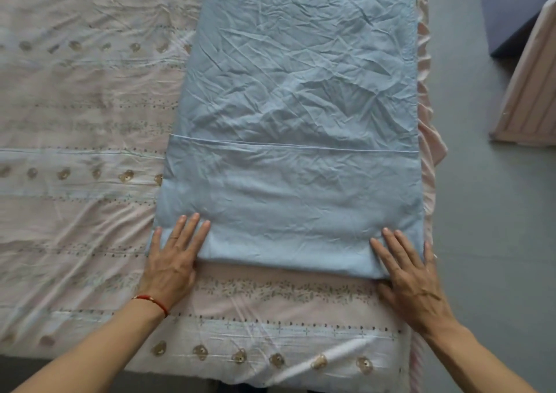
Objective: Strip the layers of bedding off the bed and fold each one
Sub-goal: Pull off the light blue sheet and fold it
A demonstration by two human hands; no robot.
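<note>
A light blue sheet (pixel 294 115) lies folded into a long wrinkled strip down the right side of the bed, with a hem seam running across it. Its near end is a smooth folded edge. My left hand (pixel 173 257) lies flat on the near left corner of that edge, fingers spread over the cloth. My right hand (pixel 406 272) presses flat on the near right corner, fingers apart. Under the strip a pale pink patterned bed cover (pixel 75 121) spreads over the mattress.
The bed's right edge with a pink frill (pixel 428 140) drops to a grey floor (pixel 487 242). A pink ribbed object (pixel 529 91) and a dark box (pixel 511 10) stand on the floor at the upper right. The bed's near edge runs along the bottom.
</note>
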